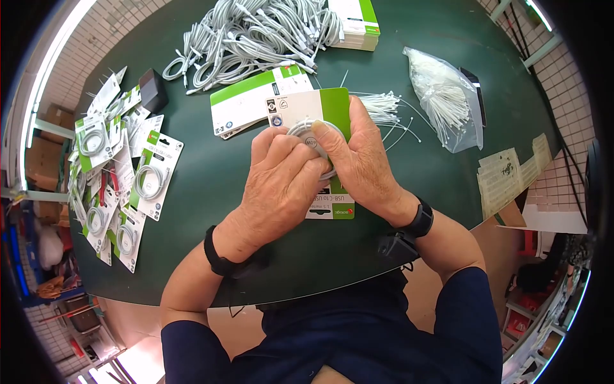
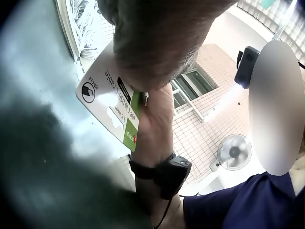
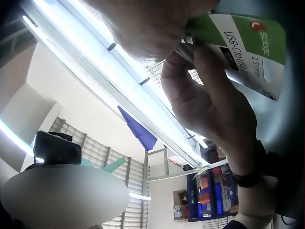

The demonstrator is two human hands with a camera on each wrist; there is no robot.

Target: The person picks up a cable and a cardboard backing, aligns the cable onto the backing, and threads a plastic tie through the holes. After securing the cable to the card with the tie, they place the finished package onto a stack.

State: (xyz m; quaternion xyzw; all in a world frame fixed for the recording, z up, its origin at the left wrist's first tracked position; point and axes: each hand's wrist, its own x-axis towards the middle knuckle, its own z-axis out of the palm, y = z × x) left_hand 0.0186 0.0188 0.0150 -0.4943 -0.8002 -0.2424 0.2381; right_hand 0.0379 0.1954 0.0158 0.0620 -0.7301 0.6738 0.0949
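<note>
Between both hands, over the near part of the table, is a white-and-green printed card [image 1: 335, 105] with a coiled white USB-C cable [image 1: 300, 128] on its face. The left hand [image 1: 281, 169] curls its fingers round the coil's left and lower side. At the card's right edge the right hand [image 1: 366, 157] grips card and coil, its thumb lying over the coil and its other fingers hidden behind. In the left wrist view, the card's lower end [image 2: 112, 107] juts out below the left hand [image 2: 157, 43]. The right wrist view shows the card's printed end [image 3: 267, 45] beyond the fingers.
A heap of white cables [image 1: 256, 38] lies at the back, beside a card stack [image 1: 358, 25]. Loose cards [image 1: 240, 102] and white cable ties [image 1: 377, 107] lie behind the hands. Carded cables [image 1: 150, 182] pile up left, near a black box [image 1: 152, 91]; a bag of ties [image 1: 441, 96] sits right.
</note>
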